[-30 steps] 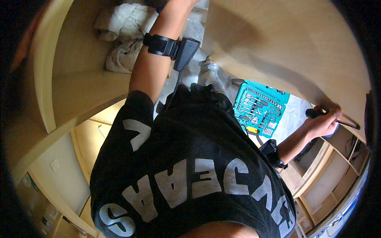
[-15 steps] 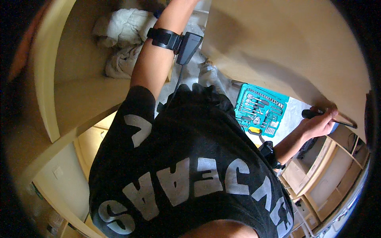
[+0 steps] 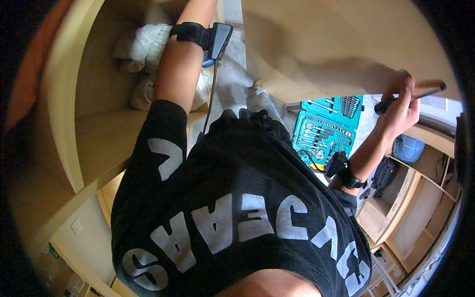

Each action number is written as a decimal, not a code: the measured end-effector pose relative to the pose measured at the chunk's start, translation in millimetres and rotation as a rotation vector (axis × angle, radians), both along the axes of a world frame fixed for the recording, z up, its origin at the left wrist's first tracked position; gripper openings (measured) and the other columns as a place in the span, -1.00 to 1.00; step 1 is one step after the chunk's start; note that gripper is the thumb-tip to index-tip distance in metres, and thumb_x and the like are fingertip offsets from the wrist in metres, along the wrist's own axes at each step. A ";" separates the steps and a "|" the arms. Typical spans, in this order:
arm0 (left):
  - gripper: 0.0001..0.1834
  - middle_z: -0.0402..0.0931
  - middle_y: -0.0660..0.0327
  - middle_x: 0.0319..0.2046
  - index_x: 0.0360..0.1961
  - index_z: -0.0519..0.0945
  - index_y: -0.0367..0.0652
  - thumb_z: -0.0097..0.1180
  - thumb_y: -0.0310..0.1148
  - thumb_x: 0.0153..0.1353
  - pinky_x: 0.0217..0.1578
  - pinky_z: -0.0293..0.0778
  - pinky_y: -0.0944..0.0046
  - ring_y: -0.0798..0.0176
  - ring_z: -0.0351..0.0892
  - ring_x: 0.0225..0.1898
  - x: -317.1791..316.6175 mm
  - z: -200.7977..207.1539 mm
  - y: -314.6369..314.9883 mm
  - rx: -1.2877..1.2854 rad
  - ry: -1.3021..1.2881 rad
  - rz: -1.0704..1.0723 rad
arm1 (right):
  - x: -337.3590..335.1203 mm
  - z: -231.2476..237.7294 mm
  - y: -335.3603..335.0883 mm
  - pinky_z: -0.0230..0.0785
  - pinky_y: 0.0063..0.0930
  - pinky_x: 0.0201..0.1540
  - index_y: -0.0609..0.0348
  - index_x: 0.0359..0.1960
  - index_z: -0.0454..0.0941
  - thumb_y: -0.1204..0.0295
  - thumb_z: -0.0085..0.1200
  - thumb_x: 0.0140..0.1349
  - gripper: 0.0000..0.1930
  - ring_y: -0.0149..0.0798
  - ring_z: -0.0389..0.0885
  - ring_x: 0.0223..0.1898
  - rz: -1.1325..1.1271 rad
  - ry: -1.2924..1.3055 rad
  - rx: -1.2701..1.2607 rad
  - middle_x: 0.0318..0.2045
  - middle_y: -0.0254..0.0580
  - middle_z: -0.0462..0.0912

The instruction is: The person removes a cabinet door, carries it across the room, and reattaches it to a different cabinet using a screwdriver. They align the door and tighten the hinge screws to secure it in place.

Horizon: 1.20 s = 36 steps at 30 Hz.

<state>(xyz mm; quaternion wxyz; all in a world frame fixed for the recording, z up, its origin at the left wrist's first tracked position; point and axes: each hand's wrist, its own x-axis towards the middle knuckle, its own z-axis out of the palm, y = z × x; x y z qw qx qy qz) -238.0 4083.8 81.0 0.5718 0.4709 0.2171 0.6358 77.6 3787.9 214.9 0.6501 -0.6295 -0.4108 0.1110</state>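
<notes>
My right hand [image 3: 403, 111] is closed around a hand tool with a black handle [image 3: 384, 105]. A thin dark shaft runs from the fist to the right; the tool's exact kind is unclear. The hand is beside the lower right part of a large light-brown wooden panel [image 3: 316, 44]. My left forearm [image 3: 178, 74], wearing a black strap with a box on it, reaches past the top edge, so the left hand is out of sight. Below the panel lies an open teal tool case [image 3: 324, 129] with sockets, ratchets and other tools in it.
At left stands a wooden cabinet [image 3: 99, 116] with pale cloth bundles [image 3: 151, 42] inside. Wooden shelving [image 3: 396, 203] at right has a blue rounded item [image 3: 408, 148] and a dark bag [image 3: 383, 171]. A cable [image 3: 213, 101] hangs from the left wrist box.
My right hand has moved up with the tool, whose shaft now points slightly upward. The left forearm has shifted up and left. More of the tool case shows below the panel.
</notes>
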 end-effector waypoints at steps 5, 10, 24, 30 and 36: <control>-0.80 0.55 0.27 -0.22 -0.16 0.56 -0.22 0.04 -0.31 0.34 0.00 0.32 0.37 0.35 0.46 -0.11 -23.7 2.3 -0.1 0.016 0.050 0.073 | -13.5 6.3 9.6 0.10 -0.65 -0.69 0.20 -0.43 0.59 0.16 0.23 0.20 -0.69 -0.54 0.34 -0.72 0.051 -0.013 -0.052 -0.69 -0.36 0.49; -0.77 0.55 0.26 -0.20 -0.14 0.56 -0.24 0.05 -0.29 0.34 0.03 0.31 0.35 0.35 0.45 -0.08 -15.1 -3.2 5.5 0.043 0.064 0.149 | 3.6 1.4 22.2 0.21 -0.63 -0.61 0.27 -0.42 0.55 0.22 0.25 0.19 -0.68 -0.47 0.43 -0.66 0.071 -0.056 -0.019 -0.65 -0.26 0.53; -0.79 0.56 0.28 -0.31 -0.30 0.59 -0.25 0.23 -0.31 0.20 -0.03 0.37 0.32 0.37 0.48 -0.17 -43.3 18.2 -15.3 0.008 -0.071 -0.166 | 26.9 3.5 16.6 0.26 -0.62 -0.61 0.29 -0.36 0.58 0.26 0.24 0.20 -0.72 -0.42 0.44 -0.65 0.033 0.002 0.045 -0.57 -0.21 0.56; -0.84 0.57 0.24 -0.31 -0.34 0.59 -0.27 0.24 -0.37 0.18 -0.06 0.43 0.32 0.32 0.53 -0.23 -62.9 45.8 -79.8 -0.300 -0.585 -0.359 | 32.1 8.3 3.8 0.23 -0.60 -0.61 0.27 -0.36 0.59 0.28 0.23 0.20 -0.74 -0.46 0.41 -0.66 0.085 0.044 0.129 -0.58 -0.25 0.57; -0.85 0.57 0.19 -0.32 -0.30 0.56 -0.28 0.16 -0.39 0.23 -0.13 0.48 0.30 0.28 0.54 -0.23 -86.9 52.9 -125.7 0.055 -0.125 -0.015 | 20.0 11.5 10.0 0.26 -0.59 -0.59 0.28 -0.36 0.57 0.26 0.22 0.21 -0.72 -0.43 0.43 -0.65 0.159 0.014 0.104 -0.53 -0.19 0.59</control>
